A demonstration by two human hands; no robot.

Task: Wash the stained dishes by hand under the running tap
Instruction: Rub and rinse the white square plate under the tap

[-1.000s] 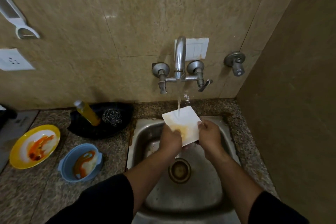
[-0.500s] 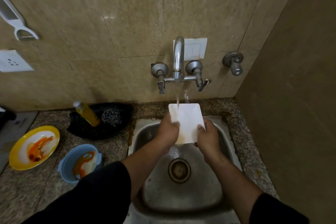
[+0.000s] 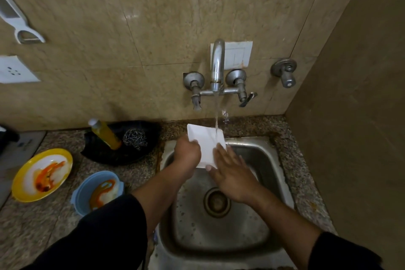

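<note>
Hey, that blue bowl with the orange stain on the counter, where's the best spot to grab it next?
Probably by the rim of the blue bowl, on its near left side, coming from above with the left hand. It stands upright and open, and that stretch of rim looks bare, while the orange stain smears the inside toward the right. The yellow plate sits apart, leaving room.

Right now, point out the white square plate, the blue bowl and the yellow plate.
white square plate (image 3: 205, 141), head view, bare centre.
blue bowl (image 3: 84, 193), head view, left rim.
yellow plate (image 3: 20, 184), head view, yellow rim at left.
</note>
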